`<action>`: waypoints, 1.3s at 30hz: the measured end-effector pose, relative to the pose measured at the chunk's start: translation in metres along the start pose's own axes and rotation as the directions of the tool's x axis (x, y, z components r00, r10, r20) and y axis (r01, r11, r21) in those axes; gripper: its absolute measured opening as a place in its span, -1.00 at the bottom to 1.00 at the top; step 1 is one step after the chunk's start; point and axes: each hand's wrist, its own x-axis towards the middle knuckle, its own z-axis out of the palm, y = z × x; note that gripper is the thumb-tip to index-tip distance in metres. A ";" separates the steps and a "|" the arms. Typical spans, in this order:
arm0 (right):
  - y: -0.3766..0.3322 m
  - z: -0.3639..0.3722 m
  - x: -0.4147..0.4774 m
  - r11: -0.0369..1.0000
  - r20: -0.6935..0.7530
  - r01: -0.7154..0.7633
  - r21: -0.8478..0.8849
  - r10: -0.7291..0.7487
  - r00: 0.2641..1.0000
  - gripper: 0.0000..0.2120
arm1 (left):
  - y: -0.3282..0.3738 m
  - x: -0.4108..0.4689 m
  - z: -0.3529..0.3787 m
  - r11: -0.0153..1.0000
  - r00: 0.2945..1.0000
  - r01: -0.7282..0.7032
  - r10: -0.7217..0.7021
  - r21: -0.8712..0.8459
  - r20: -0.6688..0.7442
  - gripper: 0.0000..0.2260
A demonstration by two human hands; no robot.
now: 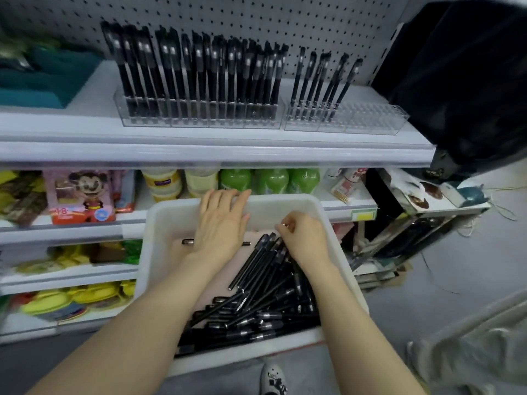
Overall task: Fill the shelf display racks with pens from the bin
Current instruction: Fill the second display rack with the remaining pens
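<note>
The white bin [279, 205] sits at 6 o'clock, tilted toward the shelf [216, 152], so its black pens [256, 303] have slid into a heap at the near right corner. The left hand [221, 223] lies flat with an open grip. Its fingers reach the far rim, probably to steady the bin, and its palm covers a stray pen [187, 242]. The right hand [306, 238] curls its grip over the cap ends of several pens, seemingly bunching them to lift out. The left rack [199, 115] at 12 o'clock looks full. The right rack [368, 121] at 1 o'clock holds only a few pens, so it is the likely target.
</note>
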 end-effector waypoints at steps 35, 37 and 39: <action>0.024 -0.196 0.191 0.887 -0.581 0.361 0.287 -0.139 0.802 -0.90 | 0.087 0.204 -0.016 0.989 0.990 -0.136 0.133 0.062 0.054 -0.56; 0.015 -0.199 0.208 0.877 -0.574 0.351 0.327 -0.111 0.812 -0.87 | 0.088 0.206 -0.013 0.988 0.992 -0.126 0.124 0.091 0.029 -0.56; 0.007 -0.198 0.222 0.880 -0.552 0.352 0.318 -0.129 0.824 -0.86 | 0.088 0.207 -0.010 0.987 0.993 -0.115 0.116 0.112 -0.005 -0.55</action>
